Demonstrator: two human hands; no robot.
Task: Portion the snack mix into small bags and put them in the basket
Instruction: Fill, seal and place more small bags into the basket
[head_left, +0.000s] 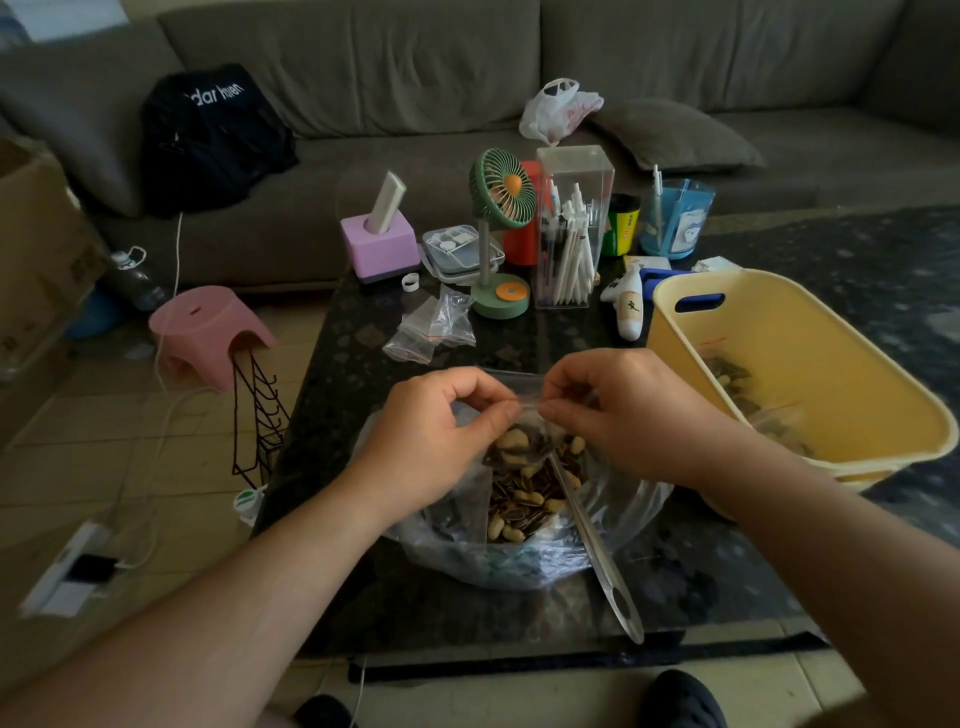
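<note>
A person's left hand (441, 426) and right hand (618, 410) pinch the top edge of a small clear bag (519, 441), fingertips pressed together on the strip from either side, the two hands almost touching over the middle of the seal. The bag hangs just below the fingers, partly filled with peanuts and striped sunflower seeds, its mouth running left to right between the hands.

Directly beneath the hands sits the large plastic bag of snack mix (524, 519), open, with a metal scoop (592, 535) resting in it, handle pointing back toward the person on the right-hand side.

The yellow basket (831, 447) stands to the right of the right hand, close beside that forearm, its long side angled away from the person; at least one filled bag seems to lie inside it already. Beyond the left hand, farther out on the dark table (363, 519), waits a loose cluster of empty small bags (431, 327).

The step in hand appears to be sealing. Once the strip is closed, the drop into the basket lies to the right, so the right hand is plainly the nearer one for it, while the left is better placed to reach forward for the next empty bag.
</note>
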